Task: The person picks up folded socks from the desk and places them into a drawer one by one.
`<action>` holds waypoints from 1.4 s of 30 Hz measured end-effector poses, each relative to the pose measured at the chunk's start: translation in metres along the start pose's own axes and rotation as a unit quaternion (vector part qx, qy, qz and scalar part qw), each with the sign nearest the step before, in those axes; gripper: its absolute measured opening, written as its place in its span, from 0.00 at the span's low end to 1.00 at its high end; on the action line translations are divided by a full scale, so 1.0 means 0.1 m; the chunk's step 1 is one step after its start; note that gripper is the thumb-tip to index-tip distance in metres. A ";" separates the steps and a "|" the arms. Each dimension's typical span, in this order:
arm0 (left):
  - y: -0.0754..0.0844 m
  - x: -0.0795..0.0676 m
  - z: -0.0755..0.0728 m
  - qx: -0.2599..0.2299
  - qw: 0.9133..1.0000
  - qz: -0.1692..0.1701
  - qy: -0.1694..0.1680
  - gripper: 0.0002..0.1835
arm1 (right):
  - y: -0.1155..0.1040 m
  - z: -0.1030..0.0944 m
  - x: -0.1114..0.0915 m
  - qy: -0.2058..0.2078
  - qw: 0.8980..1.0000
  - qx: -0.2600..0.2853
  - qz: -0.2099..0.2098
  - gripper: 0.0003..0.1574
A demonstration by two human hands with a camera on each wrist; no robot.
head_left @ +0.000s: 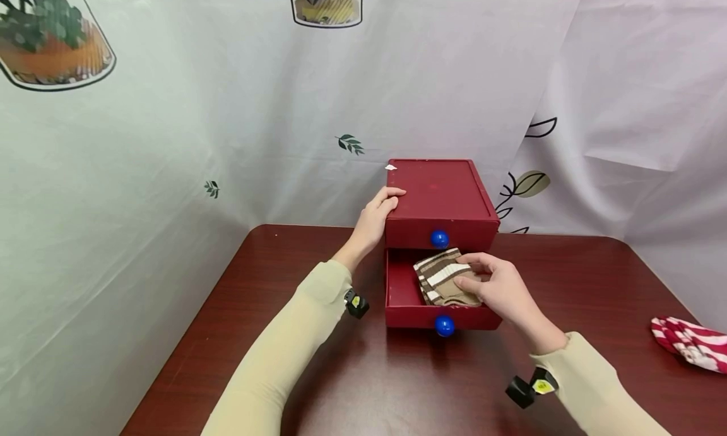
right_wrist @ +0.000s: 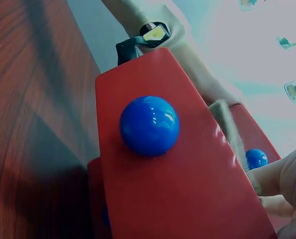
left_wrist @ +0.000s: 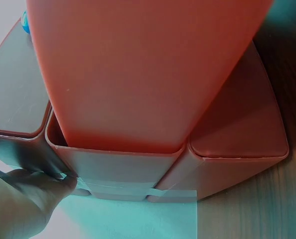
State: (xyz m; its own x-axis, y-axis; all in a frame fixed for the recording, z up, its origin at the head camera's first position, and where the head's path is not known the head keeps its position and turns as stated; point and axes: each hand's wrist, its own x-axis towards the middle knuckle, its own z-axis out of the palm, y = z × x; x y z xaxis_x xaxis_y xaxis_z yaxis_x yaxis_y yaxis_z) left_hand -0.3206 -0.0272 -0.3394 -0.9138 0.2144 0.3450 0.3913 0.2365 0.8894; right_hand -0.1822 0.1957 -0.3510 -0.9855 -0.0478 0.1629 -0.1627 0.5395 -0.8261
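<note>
A small red drawer unit [head_left: 434,190] with blue knobs stands toward the back of the table, a lower drawer [head_left: 406,284] pulled out. On the unit's upper left edge rests my left hand [head_left: 372,221], its fingertips on the top. That hand shows in the left wrist view beside the red casing. Inside the open drawer lies a folded brown, tan and white striped sock [head_left: 445,275]. My right hand [head_left: 500,288] pinches the sock's right side between thumb and fingers. The right wrist view shows the drawer's blue knob [right_wrist: 149,126] up close, with the fingers partly cut off at the edge.
A red and white striped cloth item, perhaps another sock [head_left: 693,342], lies at the table's right edge. The dark wood table [head_left: 272,297] backs onto a pale printed curtain [head_left: 255,108]. Above the open drawer, the top drawer is pushed in, with its blue knob [head_left: 440,238] jutting forward.
</note>
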 end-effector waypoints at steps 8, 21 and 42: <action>0.00 0.00 0.01 0.000 1.000 0.000 -0.004 0.15 | 0.04 0.00 0.00 -0.032 0.999 0.006 -0.009 0.27; 0.01 -0.01 -0.01 -0.003 1.000 0.002 -0.011 0.15 | -0.18 -0.01 -0.27 0.050 0.989 0.095 -0.097 0.22; 0.03 -0.03 -0.02 0.001 1.000 0.002 -0.012 0.16 | 0.06 0.31 -0.69 -0.237 0.933 0.231 0.141 0.32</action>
State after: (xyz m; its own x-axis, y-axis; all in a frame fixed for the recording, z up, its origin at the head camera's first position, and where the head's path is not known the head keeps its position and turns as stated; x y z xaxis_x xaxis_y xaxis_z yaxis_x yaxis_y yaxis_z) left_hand -0.3174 -0.0292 -0.3374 -0.9097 0.2377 0.3405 0.3942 0.2371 0.8879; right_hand -0.1165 0.1757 -0.3838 -0.8851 -0.3843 -0.2625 0.2103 0.1730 -0.9622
